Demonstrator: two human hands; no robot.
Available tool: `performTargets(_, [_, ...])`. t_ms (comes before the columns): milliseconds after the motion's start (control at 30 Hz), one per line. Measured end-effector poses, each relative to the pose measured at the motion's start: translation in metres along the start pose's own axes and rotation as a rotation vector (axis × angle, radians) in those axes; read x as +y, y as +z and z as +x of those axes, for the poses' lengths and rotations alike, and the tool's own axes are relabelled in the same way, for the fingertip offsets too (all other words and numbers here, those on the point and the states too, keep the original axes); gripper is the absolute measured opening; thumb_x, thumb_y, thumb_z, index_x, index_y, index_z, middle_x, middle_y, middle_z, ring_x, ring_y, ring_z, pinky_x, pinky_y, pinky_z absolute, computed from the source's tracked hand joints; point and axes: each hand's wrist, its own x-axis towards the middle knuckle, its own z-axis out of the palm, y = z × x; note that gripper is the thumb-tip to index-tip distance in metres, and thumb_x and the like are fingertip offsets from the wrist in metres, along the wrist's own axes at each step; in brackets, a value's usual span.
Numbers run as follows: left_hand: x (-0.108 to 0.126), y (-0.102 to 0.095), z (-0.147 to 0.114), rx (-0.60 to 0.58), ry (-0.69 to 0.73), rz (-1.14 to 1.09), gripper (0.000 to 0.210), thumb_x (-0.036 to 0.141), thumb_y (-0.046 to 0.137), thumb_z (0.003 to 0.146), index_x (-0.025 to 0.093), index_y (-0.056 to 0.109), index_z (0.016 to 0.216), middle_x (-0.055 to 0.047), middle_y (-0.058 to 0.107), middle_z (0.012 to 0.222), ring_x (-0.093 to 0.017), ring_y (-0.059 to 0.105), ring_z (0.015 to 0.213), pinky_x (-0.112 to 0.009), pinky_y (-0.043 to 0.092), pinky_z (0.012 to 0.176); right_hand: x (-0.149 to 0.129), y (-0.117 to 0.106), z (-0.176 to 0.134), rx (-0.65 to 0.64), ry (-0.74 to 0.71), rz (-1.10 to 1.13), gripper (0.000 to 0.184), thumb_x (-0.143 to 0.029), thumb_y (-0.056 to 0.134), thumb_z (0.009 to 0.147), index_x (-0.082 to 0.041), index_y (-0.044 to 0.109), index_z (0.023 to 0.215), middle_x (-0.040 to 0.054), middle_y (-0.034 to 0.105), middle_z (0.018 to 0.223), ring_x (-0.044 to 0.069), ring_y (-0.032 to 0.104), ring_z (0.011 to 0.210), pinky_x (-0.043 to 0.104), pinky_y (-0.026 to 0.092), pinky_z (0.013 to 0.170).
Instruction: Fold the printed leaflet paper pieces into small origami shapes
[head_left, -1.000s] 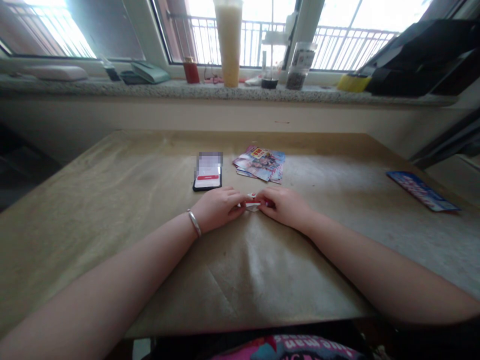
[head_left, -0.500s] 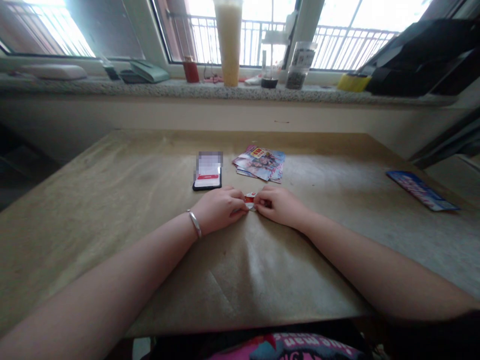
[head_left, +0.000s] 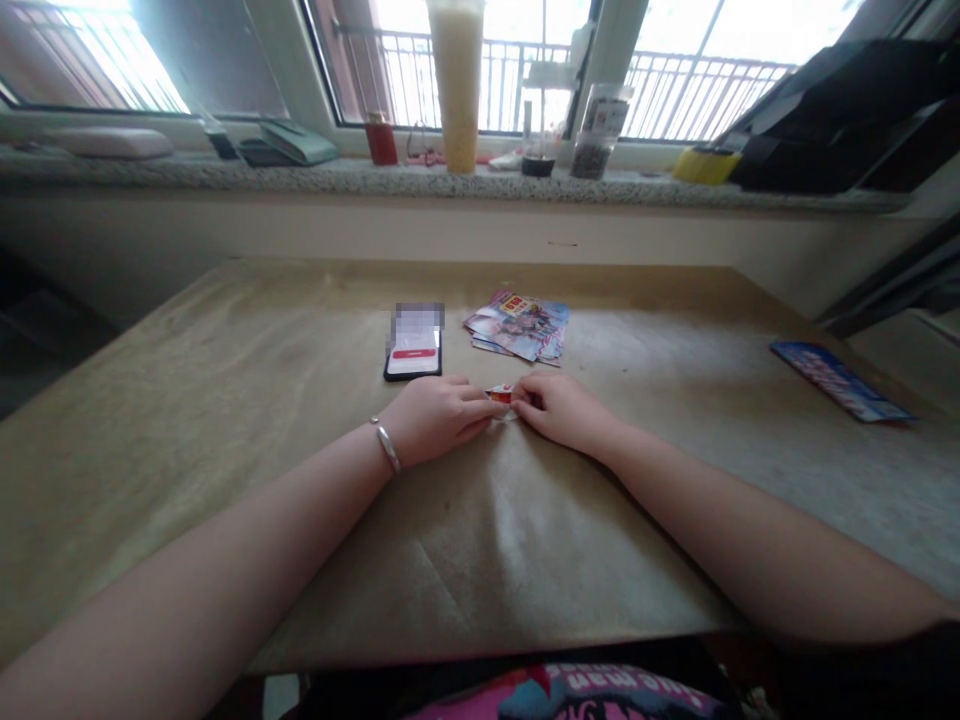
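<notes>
A small folded piece of paper (head_left: 500, 395), printed red and white, lies on the table between my hands, its lower part mostly covered by fingers. My left hand (head_left: 442, 415), with a silver bracelet (head_left: 388, 447) at the wrist, has its fingers together and stretched over the paper's left and near edge, gripping it against the thumb. On the other side, my right hand (head_left: 559, 408) pinches the paper's right edge between thumb and curled fingers. Beyond the left hand rests a phone (head_left: 414, 345) with a lit screen. Several colourful printed sheets (head_left: 521, 328) lie in a loose pile behind the paper.
A blue printed packet (head_left: 840, 380) lies at the right of the cloth-covered table (head_left: 300, 320). Along the granite windowsill (head_left: 300, 180) stand a tall cup of yellowish contents (head_left: 459, 90), a red jar (head_left: 381, 140), clear containers (head_left: 596, 135) and a black bag (head_left: 832, 120).
My left fingers have straightened and slid rightward across the paper, covering more of its near part. My right hand stays almost in place, still pinching the right edge.
</notes>
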Motion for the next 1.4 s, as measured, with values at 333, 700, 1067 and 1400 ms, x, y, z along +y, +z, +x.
performTargets(333, [0.0059, -0.0063, 0.0027, -0.017, 0.074, 0.127, 0.027, 0.028, 0.045, 0.094, 0.024, 0.062, 0.115, -0.003, 0.069, 0.089, -0.013, 0.057, 0.068, -0.024, 0.042, 0.059, 0.0002, -0.0021, 0.0011, -0.033, 0.032, 0.041, 0.009, -0.019, 0.055, 0.080, -0.017, 0.059, 0.071, 0.0011, 0.060, 0.068, 0.012, 0.049, 0.061, 0.022, 0.032, 0.056])
performTargets(700, [0.0083, -0.0006, 0.0049, -0.044, 0.028, 0.143, 0.027, 0.026, 0.044, 0.094, 0.021, 0.066, 0.108, -0.004, 0.065, 0.084, -0.015, 0.057, 0.071, -0.026, 0.044, 0.060, 0.0009, -0.0015, 0.0004, -0.008, 0.051, 0.038, 0.007, -0.020, 0.057, 0.078, -0.018, 0.059, 0.072, 0.0009, 0.061, 0.068, 0.011, 0.049, 0.061, 0.023, 0.032, 0.056])
performTargets(1067, [0.0053, 0.0015, 0.0044, -0.053, -0.062, -0.001, 0.028, 0.025, 0.045, 0.092, 0.024, 0.067, 0.109, -0.005, 0.065, 0.086, -0.016, 0.055, 0.076, -0.026, 0.046, 0.065, 0.0071, 0.0020, -0.0018, 0.047, -0.014, 0.075, 0.006, -0.021, 0.058, 0.079, -0.019, 0.062, 0.075, -0.0015, 0.059, 0.068, 0.010, 0.049, 0.062, 0.022, 0.032, 0.057])
performTargets(1400, [0.0044, 0.0020, 0.0057, -0.046, -0.068, -0.051, 0.027, 0.023, 0.045, 0.091, 0.022, 0.068, 0.105, -0.005, 0.065, 0.088, -0.016, 0.057, 0.079, -0.027, 0.047, 0.070, 0.0052, -0.0048, -0.0044, 0.039, -0.164, -0.150, 0.014, -0.027, 0.058, 0.085, -0.019, 0.070, 0.082, 0.0051, 0.063, 0.083, 0.014, 0.055, 0.072, 0.024, 0.035, 0.063])
